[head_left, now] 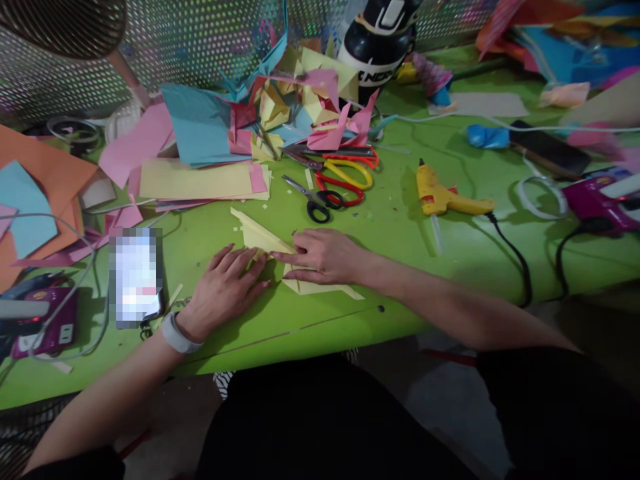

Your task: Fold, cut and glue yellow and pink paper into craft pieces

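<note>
A folded sheet of pale yellow paper (260, 235) lies on the green table under both hands. My left hand (225, 283) rests palm down at its lower left edge, fingers stretched out and their tips on the paper. With the index finger pointing left, my right hand (323, 257) presses on the fold; its thumb lies apart below and the other fingers are curled. One flap of the paper sticks out below the right hand. Black-handled scissors (315, 200) lie just above, beside scissors with red and yellow handles (345, 175).
A yellow glue gun (445, 190) with its cord lies to the right. A phone (137, 277) is left of my left hand. Folded coloured paper (275, 107), a stack of yellow strips (197, 180) and a black bottle (377, 50) stand behind. Purple devices (600, 200) with cables flank the table.
</note>
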Demonstrator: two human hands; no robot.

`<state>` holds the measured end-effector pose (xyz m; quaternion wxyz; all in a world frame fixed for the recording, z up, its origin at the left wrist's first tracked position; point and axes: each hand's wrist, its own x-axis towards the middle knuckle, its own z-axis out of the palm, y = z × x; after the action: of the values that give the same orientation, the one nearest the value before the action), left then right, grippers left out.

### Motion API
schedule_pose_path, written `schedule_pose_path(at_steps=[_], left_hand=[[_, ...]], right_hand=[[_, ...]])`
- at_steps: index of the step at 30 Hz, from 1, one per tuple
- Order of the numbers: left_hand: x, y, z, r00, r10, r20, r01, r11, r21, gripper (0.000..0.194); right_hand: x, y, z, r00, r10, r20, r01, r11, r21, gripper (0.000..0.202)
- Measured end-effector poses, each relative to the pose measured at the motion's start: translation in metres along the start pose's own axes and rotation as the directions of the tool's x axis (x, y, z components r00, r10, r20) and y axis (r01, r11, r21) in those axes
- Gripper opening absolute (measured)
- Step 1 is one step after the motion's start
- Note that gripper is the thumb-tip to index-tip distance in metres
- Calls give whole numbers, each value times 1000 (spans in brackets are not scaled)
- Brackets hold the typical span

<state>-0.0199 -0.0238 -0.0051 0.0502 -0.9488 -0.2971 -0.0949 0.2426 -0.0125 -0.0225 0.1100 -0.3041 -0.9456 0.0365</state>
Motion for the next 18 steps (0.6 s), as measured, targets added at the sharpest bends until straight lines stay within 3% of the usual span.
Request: schedule_pose_path(at_steps=[6, 18], left_hand=[[2, 0, -3, 999, -32, 23, 33, 997, -69, 39], [4, 2, -3, 999, -19, 33, 19, 1000, -12, 41]], right_hand=[[1, 0, 0, 1000, 5, -2, -5, 1000, -10, 55], [1, -1, -2, 1000, 8, 21, -8, 1000, 0, 58]])
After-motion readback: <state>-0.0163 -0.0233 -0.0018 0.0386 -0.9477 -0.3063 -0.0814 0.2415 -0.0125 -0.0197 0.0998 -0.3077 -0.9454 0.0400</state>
